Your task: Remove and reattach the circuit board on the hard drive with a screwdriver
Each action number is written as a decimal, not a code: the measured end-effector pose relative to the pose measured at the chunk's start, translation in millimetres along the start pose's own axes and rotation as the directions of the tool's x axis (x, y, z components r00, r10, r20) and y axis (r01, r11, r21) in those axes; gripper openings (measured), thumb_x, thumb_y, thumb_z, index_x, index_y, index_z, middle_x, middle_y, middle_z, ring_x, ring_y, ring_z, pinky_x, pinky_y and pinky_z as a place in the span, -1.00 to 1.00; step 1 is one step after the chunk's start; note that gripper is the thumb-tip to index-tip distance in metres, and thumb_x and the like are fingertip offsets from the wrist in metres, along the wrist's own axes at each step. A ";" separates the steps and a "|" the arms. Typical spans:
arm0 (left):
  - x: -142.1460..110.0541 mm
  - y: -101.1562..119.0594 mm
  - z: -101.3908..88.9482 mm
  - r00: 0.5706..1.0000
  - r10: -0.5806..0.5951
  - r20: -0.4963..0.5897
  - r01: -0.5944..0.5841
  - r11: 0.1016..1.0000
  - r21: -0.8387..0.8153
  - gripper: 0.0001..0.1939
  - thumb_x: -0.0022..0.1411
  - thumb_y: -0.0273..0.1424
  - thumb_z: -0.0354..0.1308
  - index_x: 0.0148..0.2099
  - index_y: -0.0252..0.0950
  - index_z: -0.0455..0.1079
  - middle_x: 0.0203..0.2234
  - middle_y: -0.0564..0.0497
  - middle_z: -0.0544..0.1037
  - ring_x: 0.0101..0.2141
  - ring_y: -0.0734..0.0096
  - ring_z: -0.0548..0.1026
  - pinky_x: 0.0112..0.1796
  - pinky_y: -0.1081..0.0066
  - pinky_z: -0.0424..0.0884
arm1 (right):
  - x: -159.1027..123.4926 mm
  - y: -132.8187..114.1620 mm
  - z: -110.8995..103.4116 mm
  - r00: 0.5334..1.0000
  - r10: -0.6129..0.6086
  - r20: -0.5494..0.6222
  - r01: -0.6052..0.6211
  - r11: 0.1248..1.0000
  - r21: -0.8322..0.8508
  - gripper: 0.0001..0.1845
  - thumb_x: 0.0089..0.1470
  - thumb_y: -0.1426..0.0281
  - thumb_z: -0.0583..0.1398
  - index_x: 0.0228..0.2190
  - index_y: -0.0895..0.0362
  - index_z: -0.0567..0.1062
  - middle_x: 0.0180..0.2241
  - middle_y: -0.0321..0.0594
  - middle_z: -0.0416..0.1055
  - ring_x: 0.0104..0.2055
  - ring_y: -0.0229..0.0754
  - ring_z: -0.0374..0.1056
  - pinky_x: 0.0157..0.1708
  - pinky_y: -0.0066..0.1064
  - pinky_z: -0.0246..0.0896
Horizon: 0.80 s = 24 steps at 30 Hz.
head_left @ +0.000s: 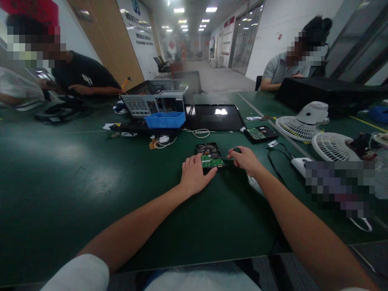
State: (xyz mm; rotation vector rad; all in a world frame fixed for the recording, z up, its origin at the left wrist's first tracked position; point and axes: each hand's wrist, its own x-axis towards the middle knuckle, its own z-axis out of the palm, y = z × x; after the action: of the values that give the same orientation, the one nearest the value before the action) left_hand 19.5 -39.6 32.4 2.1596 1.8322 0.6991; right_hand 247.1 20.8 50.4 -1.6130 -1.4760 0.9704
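Note:
A hard drive [210, 155] lies on the green table in front of me, its green circuit board and dark metal casing facing up. My left hand [194, 174] holds it at the near left, fingers over the left edge and thumb along the near edge. Just right of the drive, my right hand [246, 160] is closed around a screwdriver with a dark handle [237, 150]. The screwdriver's thin shaft points left toward the drive; whether its tip touches is too small to tell.
Beyond the drive stand an open computer case [151, 103], a blue tray [165, 120] and a black panel [215, 117]. Another hard drive [261, 133] lies at right, near white fans [303, 121] and a power strip [300, 165]. Co-workers sit at far left and right.

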 end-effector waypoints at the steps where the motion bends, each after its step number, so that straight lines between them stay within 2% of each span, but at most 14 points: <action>1: 0.8 0.9 -0.6 1.000 -0.015 0.006 0.015 1.000 -0.016 -0.14 0.29 0.16 0.09 0.38 -0.36 0.18 0.22 -0.34 0.38 0.19 -0.20 0.32 0.17 -0.02 0.21 | -1.5 -1.6 2.0 0.997 0.036 0.062 -0.039 0.998 0.045 -0.81 0.12 0.38 0.21 -0.22 0.18 0.53 -0.32 -0.15 0.58 -0.63 -0.36 0.24 -0.68 -0.49 -0.03; 4: 3.8 -0.1 -4.2 0.998 -0.051 0.034 0.053 0.995 -0.081 -0.14 0.29 0.14 0.11 0.40 -0.34 0.13 0.25 -0.33 0.37 0.22 -0.17 0.32 0.19 0.01 0.21 | -7.2 -8.2 6.4 0.983 0.091 0.158 -0.112 0.985 0.131 -0.84 0.13 0.42 0.22 -0.23 0.21 0.51 -0.26 -0.10 0.60 -0.65 -0.40 0.25 -0.74 -0.53 -0.13; 8: 13.2 -9.1 -15.3 0.992 -0.094 0.081 0.104 0.987 -0.122 -0.09 0.29 0.18 0.08 0.44 -0.33 0.06 0.27 -0.33 0.35 0.25 -0.16 0.31 0.19 0.03 0.24 | -15.7 -15.6 13.7 0.950 0.112 0.292 -0.185 0.955 0.232 -0.82 0.13 0.41 0.25 -0.22 0.23 0.51 -0.19 -0.01 0.62 -0.64 -0.42 0.27 -0.77 -0.57 -0.14; 10: 22.7 -14.2 -22.0 0.989 -0.115 0.098 0.123 0.989 -0.080 -0.03 0.27 0.22 0.06 0.45 -0.34 0.03 0.28 -0.36 0.35 0.24 -0.20 0.32 0.18 0.03 0.24 | -20.1 -17.3 20.3 0.907 0.087 0.413 -0.217 0.936 0.279 -0.79 0.11 0.44 0.26 -0.17 0.22 0.51 -0.17 -0.01 0.62 -0.61 -0.39 0.33 -0.78 -0.58 -0.12; 12: 34.9 -16.8 -26.8 0.988 -0.115 0.100 0.116 0.993 -0.001 0.06 0.23 0.28 0.06 0.48 -0.37 -0.03 0.29 -0.40 0.33 0.25 -0.25 0.33 0.20 0.00 0.20 | -23.0 -17.4 26.7 0.841 0.059 0.538 -0.253 0.922 0.294 -0.78 0.08 0.47 0.27 -0.18 0.22 0.52 -0.15 0.00 0.63 -0.55 -0.35 0.42 -0.78 -0.59 -0.11; 14: 47.5 -15.0 -27.5 0.989 -0.106 0.100 0.099 0.993 0.070 0.13 0.18 0.32 0.06 0.49 -0.39 -0.07 0.26 -0.45 0.36 0.24 -0.31 0.34 0.20 -0.03 0.17 | -22.4 -15.4 28.8 0.806 0.061 0.588 -0.274 0.920 0.280 -0.79 0.04 0.50 0.29 -0.21 0.22 0.52 -0.17 0.00 0.63 -0.51 -0.32 0.45 -0.78 -0.60 -0.11; 15: 53.3 -12.7 -26.2 0.990 -0.099 0.104 0.089 0.992 0.095 0.17 0.15 0.34 0.07 0.49 -0.39 -0.08 0.25 -0.46 0.37 0.23 -0.34 0.34 0.19 -0.04 0.17 | -20.4 -13.4 27.4 0.819 0.072 0.569 -0.273 0.921 0.277 -0.79 0.03 0.51 0.29 -0.22 0.22 0.51 -0.19 -0.01 0.63 -0.51 -0.32 0.44 -0.77 -0.61 -0.11; 16: 58.5 -9.8 -23.9 0.990 -0.092 0.104 0.079 0.990 0.116 0.21 0.11 0.36 0.10 0.49 -0.39 -0.08 0.23 -0.49 0.39 0.22 -0.37 0.35 0.19 -0.06 0.17 | -17.4 -10.7 24.1 0.852 0.078 0.517 -0.257 0.924 0.283 -0.81 0.04 0.51 0.28 -0.22 0.22 0.51 -0.21 -0.02 0.63 -0.52 -0.34 0.42 -0.77 -0.61 -0.10; 18: 66.9 -3.7 -17.6 0.992 -0.072 0.108 0.055 0.987 0.151 0.31 -0.02 0.36 0.23 0.49 -0.41 -0.07 0.21 -0.55 0.39 0.20 -0.46 0.35 0.17 -0.12 0.16 | -9.2 -3.7 13.3 0.921 0.101 0.376 -0.206 0.946 0.252 -0.83 0.06 0.50 0.28 -0.23 0.22 0.52 -0.26 -0.07 0.62 -0.52 -0.36 0.38 -0.75 -0.62 -0.08; 20: 72.8 0.0 -12.0 0.991 -0.042 0.125 0.020 0.985 0.172 0.35 -0.13 0.25 0.39 0.48 -0.42 -0.03 0.19 -0.60 0.39 0.19 -0.55 0.33 0.16 -0.19 0.14 | -0.3 4.0 0.1 0.973 0.078 0.218 -0.114 0.980 0.160 -0.85 0.08 0.46 0.30 -0.24 0.20 0.54 -0.34 -0.15 0.58 -0.52 -0.36 0.34 -0.74 -0.61 -0.06; 21: 75.0 0.5 -10.4 0.990 -0.024 0.139 -0.001 0.985 0.173 0.34 -0.17 0.18 0.45 0.47 -0.41 0.00 0.19 -0.60 0.38 0.19 -0.57 0.32 0.16 -0.23 0.12 | 3.5 7.6 -6.1 0.985 0.043 0.164 -0.064 0.990 0.125 -0.84 0.11 0.41 0.30 -0.23 0.18 0.55 -0.35 -0.18 0.56 -0.51 -0.35 0.33 -0.72 -0.61 -0.02; 24: 80.3 -3.8 -13.1 0.976 0.049 0.211 -0.078 0.988 0.130 0.26 -0.20 0.03 0.51 0.44 -0.33 0.08 0.24 -0.54 0.36 0.24 -0.54 0.26 0.20 -0.32 0.03 | 10.6 14.8 -19.0 0.988 -0.048 0.148 0.038 0.997 0.068 -0.82 0.16 0.30 0.30 -0.24 0.16 0.56 -0.35 -0.20 0.55 -0.46 -0.30 0.38 -0.60 -0.56 0.16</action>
State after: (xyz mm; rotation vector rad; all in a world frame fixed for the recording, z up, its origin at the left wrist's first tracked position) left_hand 18.5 37.4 58.9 2.2885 1.7560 0.3510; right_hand 271.2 29.8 45.1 -1.4828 -1.5561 1.1243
